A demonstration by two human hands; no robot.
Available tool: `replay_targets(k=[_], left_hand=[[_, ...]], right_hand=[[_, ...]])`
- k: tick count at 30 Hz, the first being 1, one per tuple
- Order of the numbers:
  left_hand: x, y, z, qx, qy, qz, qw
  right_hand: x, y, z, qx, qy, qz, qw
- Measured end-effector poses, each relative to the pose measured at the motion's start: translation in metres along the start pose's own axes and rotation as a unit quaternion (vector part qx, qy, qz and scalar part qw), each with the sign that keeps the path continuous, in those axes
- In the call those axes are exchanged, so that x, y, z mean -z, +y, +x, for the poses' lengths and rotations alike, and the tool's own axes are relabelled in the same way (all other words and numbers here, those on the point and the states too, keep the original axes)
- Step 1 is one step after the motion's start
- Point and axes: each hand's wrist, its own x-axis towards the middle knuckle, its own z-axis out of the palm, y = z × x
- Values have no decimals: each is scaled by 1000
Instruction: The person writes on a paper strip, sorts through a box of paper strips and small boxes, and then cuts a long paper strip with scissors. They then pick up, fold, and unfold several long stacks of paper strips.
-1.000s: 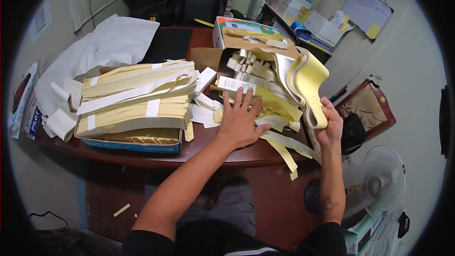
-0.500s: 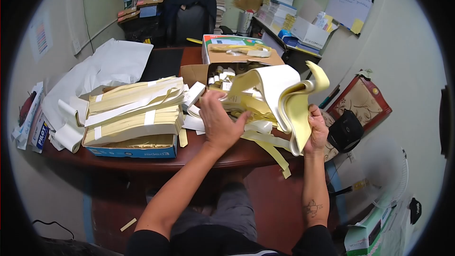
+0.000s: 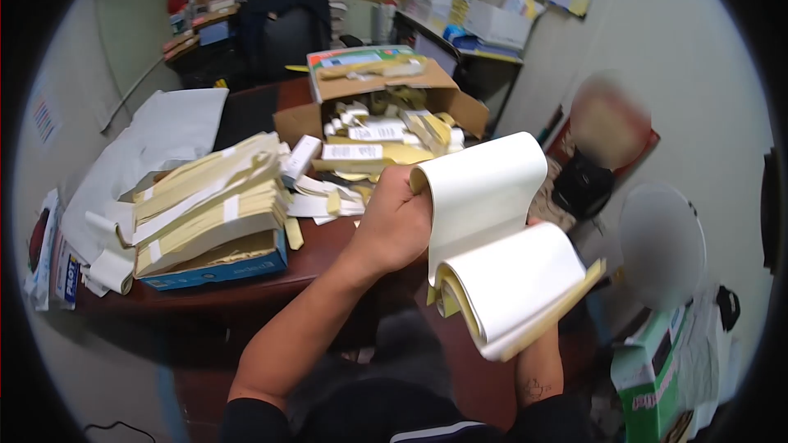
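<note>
A thick bundle of long white and yellow paper sheets (image 3: 492, 197) is folded in loops in front of me, above the desk's front edge. My left hand (image 3: 396, 220) is closed around the bundle's left end, thumb side up. Behind the folds, my right hand (image 3: 533, 221) supports the bundle from the right; only a bit of its fingers shows, and the forearm emerges below the paper. The bundle's lower right edge fans out slightly, with yellow layers under white ones.
On the desk (image 3: 328, 258), a blue box (image 3: 215, 268) carries a tall stack of cream paper strips (image 3: 209, 197). An open cardboard box (image 3: 298, 123) spills paper offcuts (image 3: 324, 197). White wrapping paper (image 3: 156, 143) lies at left. A fan (image 3: 661, 234) stands right.
My left hand has closed on the bundle's end. The bundle has turned and come lower and closer, its white side now facing up. The view has shifted to the right.
</note>
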Motion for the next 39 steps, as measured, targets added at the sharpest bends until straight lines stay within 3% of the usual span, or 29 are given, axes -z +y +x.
replay_targets(k=[7, 13, 20, 24, 30, 32, 33, 34, 35, 36, 37, 38, 39], left_hand=[[-62, -44, -3, -39, -61, 5, 997], [-105, -28, 10, -22, -132, -17, 991], [-128, -73, 16, -181, -74, 91, 976], [-115, -67, 16, -121, -31, 128, 984], [-106, -56, 17, -180, 24, 118, 976], [-84, -46, 28, -311, -7, 145, 939], [-79, -40, 33, -319, -7, 172, 932], [-73, -41, 46, -392, -11, 221, 893], [-62, -27, 52, -343, -50, 222, 911], [-48, -14, 65, -380, -49, 413, 827], [-40, 7, 73, -408, -91, 498, 760], [-33, 16, 87, -491, -124, 474, 721], [-31, 36, 94, -499, -156, 565, 639]], right_hand=[[70, 11, -100, -55, 129, 17, 990], [103, 13, -144, -117, 165, -33, 979], [109, 25, -145, -242, 81, -183, 949], [106, 36, -124, -292, 29, -252, 922], [124, 32, -153, -350, 6, -281, 894], [135, 30, -166, -367, -8, -274, 889], [145, 25, -174, -375, -11, -276, 885], [231, 42, -195, -297, -93, -384, 869], [157, -1, -177, -407, 44, -319, 855], [150, -7, -173, -365, 34, -245, 897], [158, -21, -163, -396, 16, -253, 883], [175, -29, -159, -427, -13, -256, 867], [224, -16, -167, -408, -13, -327, 852]])
